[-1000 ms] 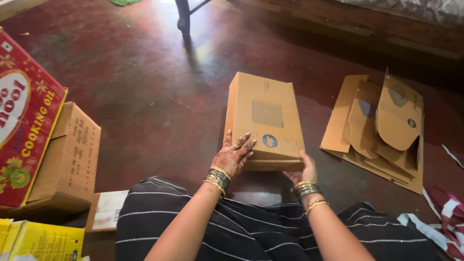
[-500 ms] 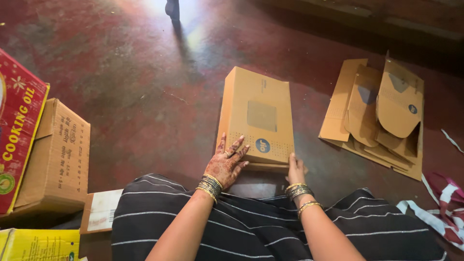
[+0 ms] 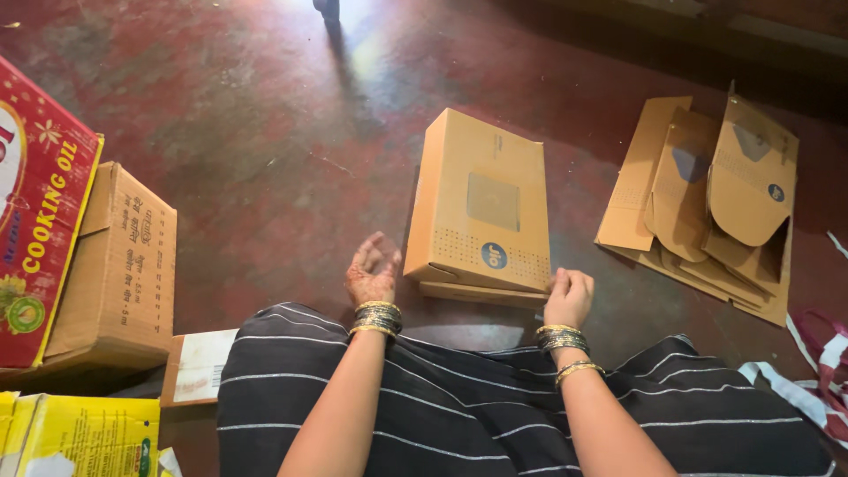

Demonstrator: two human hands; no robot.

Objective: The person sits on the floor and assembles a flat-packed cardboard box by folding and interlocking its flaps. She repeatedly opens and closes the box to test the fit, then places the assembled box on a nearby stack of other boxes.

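A folded cardboard box (image 3: 481, 212) lies flat on the red floor (image 3: 247, 115), just ahead of the seated person's knees. The right hand (image 3: 568, 296) curls at its near right corner, seemingly pinching the edge, though the fingers are partly hidden. The left hand (image 3: 373, 269) hangs open, palm up, just beside the near left corner. Flat cardboard blanks (image 3: 707, 203) lie well apart to the right.

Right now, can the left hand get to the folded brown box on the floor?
Probably yes. The left hand hovers open just beside the box's near left corner, with only bare floor between. The right hand touches the other corner.
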